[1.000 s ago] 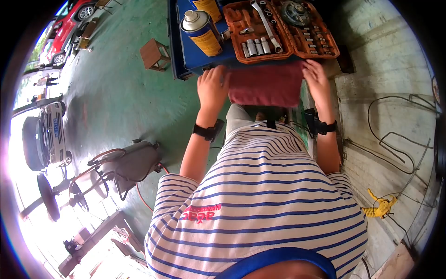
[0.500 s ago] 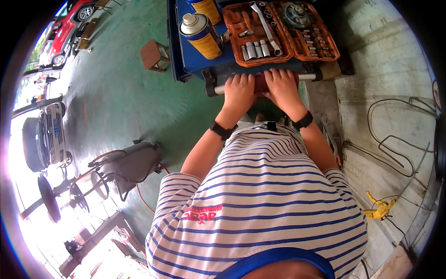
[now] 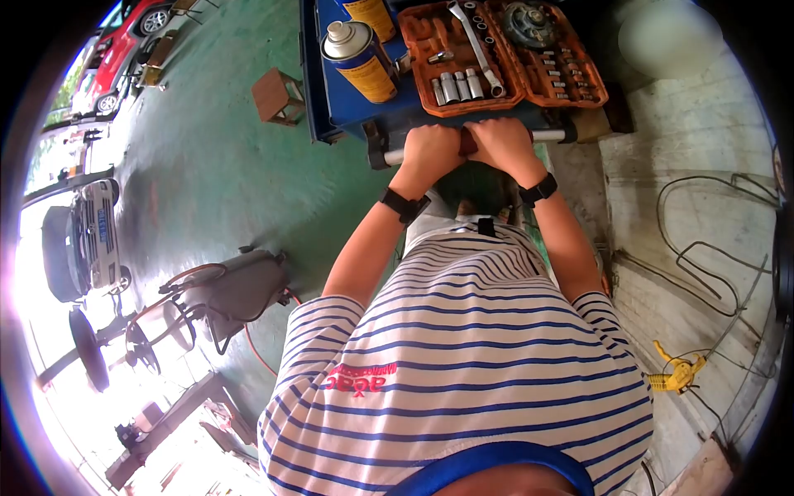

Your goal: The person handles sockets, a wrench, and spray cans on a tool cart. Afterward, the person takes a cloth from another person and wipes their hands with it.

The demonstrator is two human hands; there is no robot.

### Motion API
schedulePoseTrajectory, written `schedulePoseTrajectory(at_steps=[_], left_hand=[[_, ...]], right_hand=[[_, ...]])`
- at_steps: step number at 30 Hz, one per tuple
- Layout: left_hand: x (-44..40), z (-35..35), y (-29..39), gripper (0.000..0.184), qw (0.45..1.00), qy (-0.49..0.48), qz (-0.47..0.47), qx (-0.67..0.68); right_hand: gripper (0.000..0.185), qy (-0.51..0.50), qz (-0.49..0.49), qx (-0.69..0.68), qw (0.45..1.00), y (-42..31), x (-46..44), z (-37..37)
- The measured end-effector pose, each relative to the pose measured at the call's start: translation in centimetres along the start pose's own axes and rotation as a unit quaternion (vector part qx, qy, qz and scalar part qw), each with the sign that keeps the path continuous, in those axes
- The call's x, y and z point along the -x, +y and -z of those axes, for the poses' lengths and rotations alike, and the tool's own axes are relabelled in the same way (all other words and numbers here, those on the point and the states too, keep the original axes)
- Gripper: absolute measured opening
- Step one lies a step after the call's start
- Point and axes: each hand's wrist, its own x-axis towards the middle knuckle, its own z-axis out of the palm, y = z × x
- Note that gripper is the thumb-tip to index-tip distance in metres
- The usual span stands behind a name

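Both hands clenched over a cloth-wrapped handle bar

The open orange tool case [image 3: 517, 78] lies on the blue cart top [image 3: 339, 95], at 12 to 1 o'clock from the hands. Its left half holds a long wrench [image 3: 476, 51], slanting from 11 toward 5 o'clock, with a row of upright-looking silver sockets [image 3: 459, 87] near its lower end. The right half holds a round metal part [image 3: 528, 25] at its 12 o'clock end and small sockets or bits [image 3: 561, 74] below. A spray can [image 3: 360, 62] stands just beside the case at 9 o'clock, with a second can [image 3: 372, 15] behind it; their contents cannot be seen.

The dark red cloth [image 3: 469, 142] is on the handle bar [image 3: 546, 135] at the cart's near edge. Only a small piece shows, at 3 o'clock from the left hand [image 3: 432, 153] and 9 o'clock from the right hand [image 3: 501, 149], touching both. Each hand is curled tightly over cloth and bar, knuckles away from the body. A wooden stool [image 3: 275, 97] stands well apart at 9 to 10 o'clock.
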Motion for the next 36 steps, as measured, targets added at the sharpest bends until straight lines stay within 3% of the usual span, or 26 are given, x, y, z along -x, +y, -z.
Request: schedulePoseTrajectory(at_steps=[4,8,10,15,19,25,27,30,33,36], left_hand=[[0.5,-0.4,0.2,0.036,1.0,0.027,0.012,0.006],[1.6,-2.3,-0.4,0.04,0.987,0.155,-0.037,-0.012],[2.2,-3.1,-0.4,0.041,0.975,0.211,-0.058,-0.027],[3.6,-4.4,-0.2,0.058,0.934,0.339,-0.083,-0.071],[4.8,-4.3,-0.6,0.066,0.926,0.355,-0.087,-0.091],[7.3,-2.2,-2.5,0.067,0.956,0.285,-0.063,-0.001],[7.9,-1.3,-3.0,0.067,0.965,0.257,-0.051,0.024],[7.9,-1.2,-3.8,0.062,0.959,0.275,-0.059,0.031],[7.8,-1.4,-4.0,0.058,0.958,0.276,-0.065,0.037],[7.3,-1.5,-4.1,0.057,0.958,0.277,-0.057,0.056]], right_hand=[[0.036,0.047,0.022,-0.014,0.999,0.2,0.6,-0.5],[0.042,0.047,0.025,-0.019,0.998,0.2,1.2,-1.2],[0.045,0.185,0.061,0.043,0.98,0.1,1.7,-2.3],[0.058,0.255,0.027,0.074,0.964,-1.2,3.0,-4.9],[0.073,0.272,0.008,0.055,0.961,-1.7,3.5,-5.5],[0.076,0.215,-0.01,0.004,0.977,-3.8,3.0,-3.3],[0.07,0.204,-0.01,-0.011,0.979,-5.0,2.3,-2.2],[0.039,0.198,0.024,0.0,0.98,-6.0,0.9,-2.1],[0.034,0.17,0.041,0.024,0.984,-5.9,0.5,-2.4],[0.044,0.165,0.064,0.01,0.984,-4.8,1.0,-2.9]])
